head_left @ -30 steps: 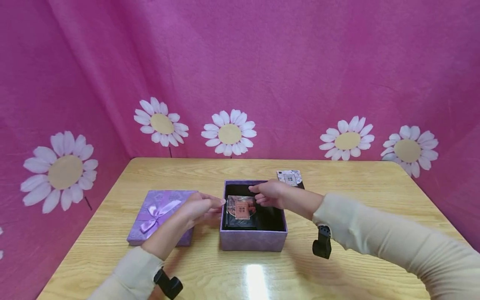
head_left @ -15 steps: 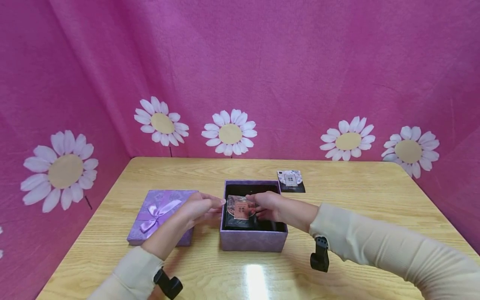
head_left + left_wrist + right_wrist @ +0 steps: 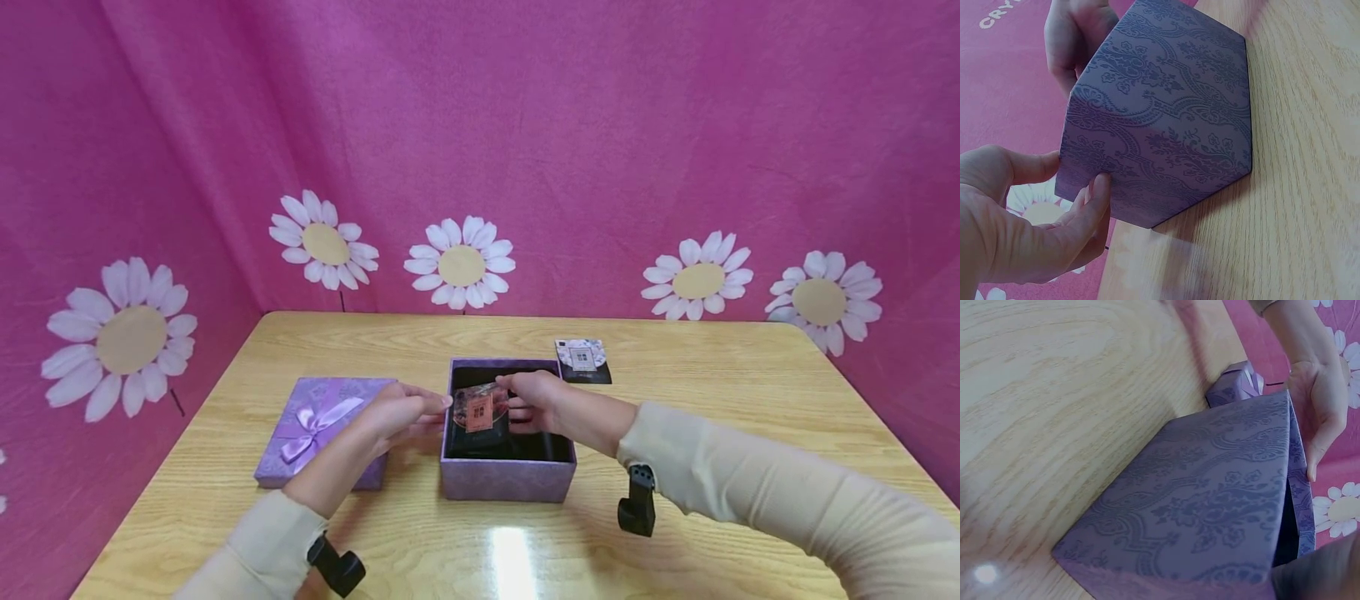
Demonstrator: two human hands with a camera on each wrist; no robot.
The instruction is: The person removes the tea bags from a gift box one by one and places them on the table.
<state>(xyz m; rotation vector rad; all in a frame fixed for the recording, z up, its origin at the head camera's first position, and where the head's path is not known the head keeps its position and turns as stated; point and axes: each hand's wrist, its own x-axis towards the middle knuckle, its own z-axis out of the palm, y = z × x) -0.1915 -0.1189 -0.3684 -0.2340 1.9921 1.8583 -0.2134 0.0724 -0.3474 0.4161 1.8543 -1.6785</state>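
An open purple patterned gift box [image 3: 507, 483] with a black interior stands on the table. Inside, toward its left side, a flat black packet [image 3: 480, 417] with an orange label lies tilted, its right side raised. My right hand [image 3: 536, 400] reaches into the box and pinches that packet at its upper right edge; in the right wrist view the box wall hides the fingers. My left hand [image 3: 405, 412] touches the box's left wall from outside. In the left wrist view, its thumb is at the rim and its fingertips rest against the patterned side.
A purple lid [image 3: 337, 425] with a satin bow lies left of the box, partly behind the left forearm. Behind the box to the right is another flat packet [image 3: 582, 361], black with a pale floral top. A pink daisy-printed cloth [image 3: 577, 167] hangs behind the wooden table [image 3: 420, 550].
My right hand has moved left and down onto the packet in the box, and the packet has tipped up from lying flat. My left hand has stayed at the box wall.
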